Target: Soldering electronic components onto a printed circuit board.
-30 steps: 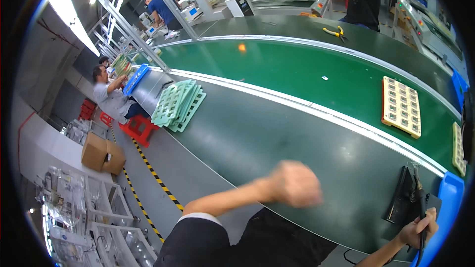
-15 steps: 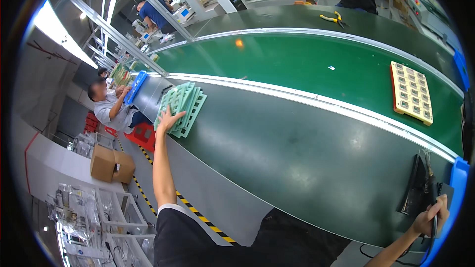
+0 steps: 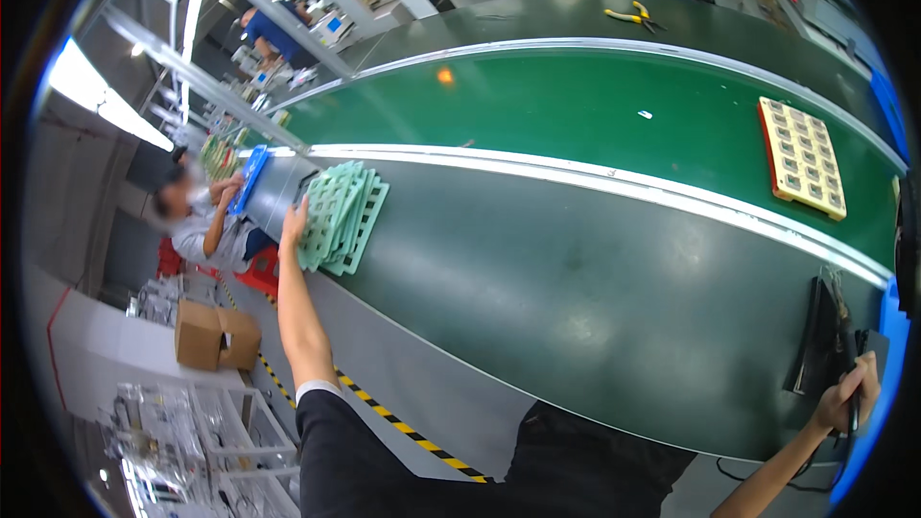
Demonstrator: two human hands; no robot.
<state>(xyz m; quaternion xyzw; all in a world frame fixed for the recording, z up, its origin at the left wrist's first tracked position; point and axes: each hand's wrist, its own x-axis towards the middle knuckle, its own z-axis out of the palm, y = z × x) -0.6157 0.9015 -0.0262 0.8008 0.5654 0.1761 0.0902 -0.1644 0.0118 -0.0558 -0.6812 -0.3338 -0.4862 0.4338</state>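
Note:
My left hand (image 3: 295, 222) is at the left edge of a stack of pale green trays (image 3: 342, 216) with rows of square openings. Its fingers look stretched out along the stack's side, partly hidden; I see no firm grip. The trays lie slightly fanned at the table's left end. At the far right my right hand (image 3: 850, 395) is closed around a black, pen-like tool (image 3: 850, 353) with a cord. Just left of that hand a flat black piece (image 3: 814, 341) stands tilted on the dark table, with thin wires by its upper end.
Behind the dark table (image 3: 576, 278) runs a green conveyor belt (image 3: 537, 101) with a metal rail. A cream tray (image 3: 802, 158) with filled pockets rests on it. Yellow-handled pliers (image 3: 633, 14) lie beyond. A co-worker (image 3: 206, 216) sits at left near a blue bin (image 3: 252, 177). Blue bin edges line the right.
My left hand has slid from the top of the green trays to their left edge, its spread fingers drawn closer together. The right hand keeps its hold. The whole view has shifted slightly.

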